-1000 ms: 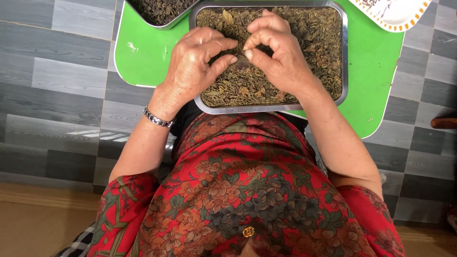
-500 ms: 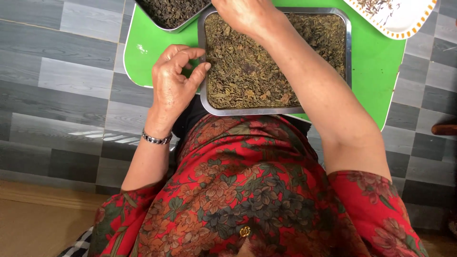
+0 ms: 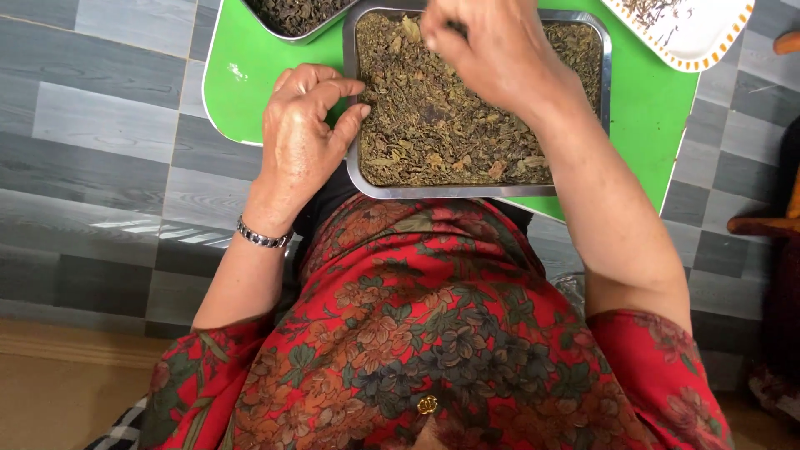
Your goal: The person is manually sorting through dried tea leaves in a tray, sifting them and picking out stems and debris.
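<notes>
1. Steel tray [image 3: 352, 125] of dried leaves [image 3: 433, 125], upper centre, on green table [image 3: 642, 108].
2. Left hand [image 3: 300, 137], fingers curled half-open, touches the tray's left rim, holding nothing.
3. Right hand [image 3: 492, 50] bunched over the leaves; grip hidden.
4. Second tray [image 3: 292, 17] crowds upper left.

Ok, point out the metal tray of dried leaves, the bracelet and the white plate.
metal tray [image 3: 450, 191], head view, near rim.
bracelet [image 3: 261, 237], head view, links on left wrist.
white plate [image 3: 708, 29], head view, bare inner surface.

Soft even daylight, faint shadows, slight motion blur.
</notes>
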